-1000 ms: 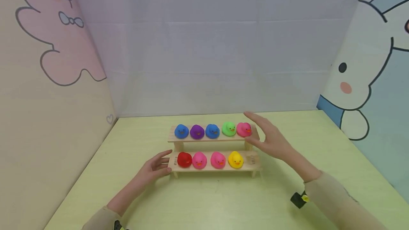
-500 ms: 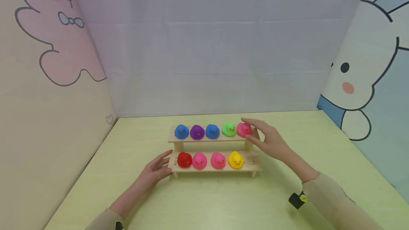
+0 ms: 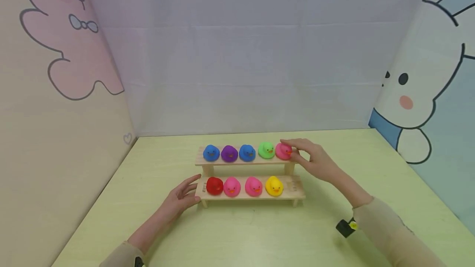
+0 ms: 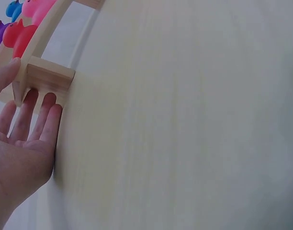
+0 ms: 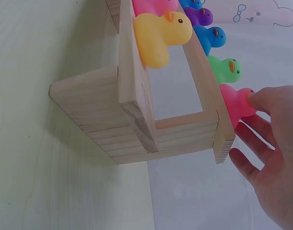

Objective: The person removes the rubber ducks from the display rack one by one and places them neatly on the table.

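Observation:
A two-tier wooden stand [image 3: 241, 196] bears two rows of small rubber ducks. At the right end of the upper tier, my right hand [image 3: 317, 160] pinches a pink duck [image 3: 283, 151]. In the right wrist view, the thumb [image 5: 268, 98] is at that duck's head, while its base sits at the shelf. My left hand [image 3: 179, 197] holds the lower tier's left end; in the left wrist view its thumb [image 4: 6, 75] lies at the shelf corner and the fingers reach to the leg. A red duck [image 3: 214, 186] sits closest to it.
Left of the pinched duck stand a green duck [image 3: 266, 150], a purple duck [image 3: 229, 154] and two blue ones. Below are a yellow duck [image 3: 274, 186] and two more pink ones. The pale table [image 3: 245, 238] meets a white backdrop [image 3: 245, 73] behind and printed side panels.
My right hand has come down and its thumb and fingers have closed onto the pink duck at the upper right end. The left hand has stayed at the stand's left end.

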Available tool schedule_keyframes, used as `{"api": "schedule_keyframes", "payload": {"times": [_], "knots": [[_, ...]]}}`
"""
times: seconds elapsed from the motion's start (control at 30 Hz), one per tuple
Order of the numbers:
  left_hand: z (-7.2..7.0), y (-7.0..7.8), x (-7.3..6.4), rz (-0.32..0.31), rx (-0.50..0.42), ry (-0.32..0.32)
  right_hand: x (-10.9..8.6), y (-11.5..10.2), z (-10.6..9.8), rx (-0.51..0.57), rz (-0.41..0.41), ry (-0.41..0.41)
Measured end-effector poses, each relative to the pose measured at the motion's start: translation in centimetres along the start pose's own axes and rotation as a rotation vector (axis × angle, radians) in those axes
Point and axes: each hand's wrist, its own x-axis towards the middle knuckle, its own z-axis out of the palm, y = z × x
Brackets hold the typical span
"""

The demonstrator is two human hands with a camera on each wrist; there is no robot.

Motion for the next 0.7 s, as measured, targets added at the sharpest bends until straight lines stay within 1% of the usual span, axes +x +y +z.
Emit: {"api": "schedule_keyframes", "payload": {"times": [0.1, 0.33, 0.53, 0.7], "knots": [[0.00, -0.07, -0.04, 0.001, 0.011, 0.000, -0.07, 0.12, -0.09, -0.005, 0.006, -0.003], [0.05, -0.14, -0.19, -0.019, 0.039, 0.017, -0.15, 0.30, -0.15, -0.011, 0.013, 0.002], [0.15, -0.12, -0.30, -0.029, 0.049, 0.034, -0.19, 0.37, -0.04, -0.012, 0.011, 0.032], [0.16, -0.20, -0.31, -0.028, 0.042, 0.031, -0.27, 0.72, 0.03, -0.034, 0.015, 0.073]]}}
